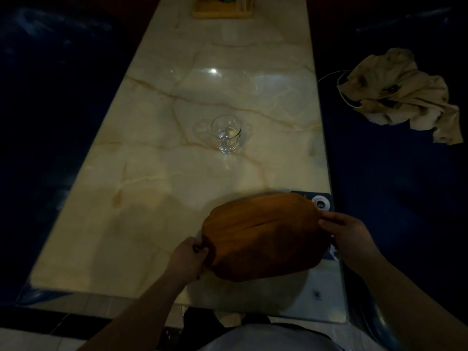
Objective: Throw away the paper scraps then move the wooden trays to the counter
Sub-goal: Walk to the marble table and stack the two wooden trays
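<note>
**Both hands hold the wooden tray at the near end of the counter**

The wooden tray [262, 235] is oval and brown, and it is a little blurred. It is over the near right part of the marble counter [152, 198]; I cannot tell if it touches the surface. The left hand [187, 259] grips the left edge of the tray with its fingers [198, 245] closed around it. The right hand [347, 231] grips the right edge in the same way.

Just behind the tray, at the right edge of the counter, a dark blue card [320, 201] (it has a white ring on it) lies partly hidden. An upright drinking glass [226, 134] stands near the middle of the counter, well apart from the tray. A wooden holder [222, 10] is at the far end. On the dark blue seat [392, 186] to the right lies a crumpled beige cloth [402, 95] with a thin white cord [340, 87] beside it.
</note>
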